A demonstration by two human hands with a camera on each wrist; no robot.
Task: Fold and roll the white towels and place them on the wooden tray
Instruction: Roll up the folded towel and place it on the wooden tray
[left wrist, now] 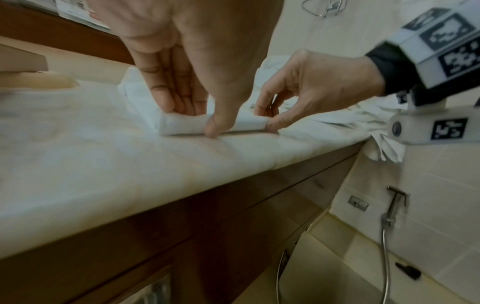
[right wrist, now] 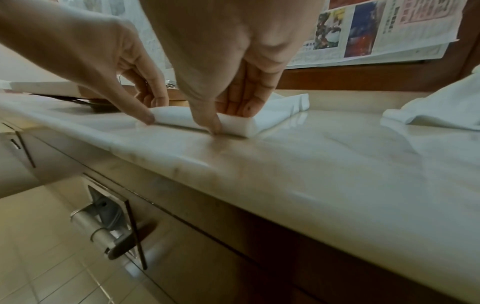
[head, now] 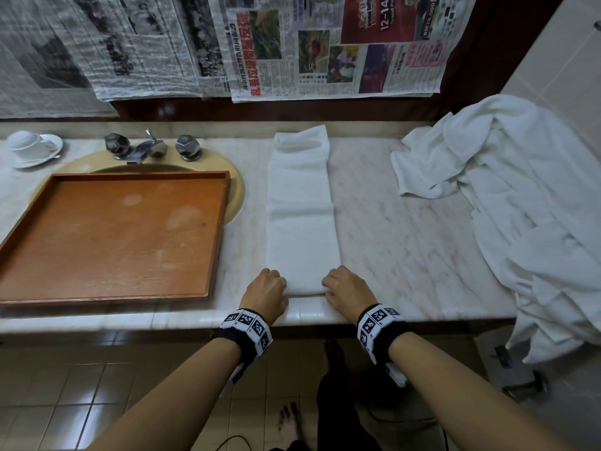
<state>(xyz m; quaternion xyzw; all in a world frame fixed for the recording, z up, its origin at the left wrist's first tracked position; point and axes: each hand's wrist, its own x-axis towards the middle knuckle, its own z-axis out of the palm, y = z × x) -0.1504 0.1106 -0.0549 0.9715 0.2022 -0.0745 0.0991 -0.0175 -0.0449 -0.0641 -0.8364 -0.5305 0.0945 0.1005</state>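
Observation:
A long folded white towel [head: 300, 206] lies as a narrow strip on the marble counter [head: 400, 242], running away from me. Its near end is curled into a small roll [left wrist: 182, 124] close to the counter's front edge. My left hand [head: 276, 288] pinches the roll's left end, thumb in front and fingers on top. At the right end my right hand [head: 331, 286] grips it the same way. The wooden tray [head: 110, 236] sits to the left with nothing on it. In the right wrist view both hands hold the roll [right wrist: 179, 118].
A loose heap of white towels [head: 520, 206] covers the counter's right end and hangs over the edge. The tray rests over a sink [head: 236, 190] with a faucet [head: 146, 149] behind. A cup on a saucer [head: 31, 148] stands far left. Newspapers [head: 292, 43] hang on the back wall.

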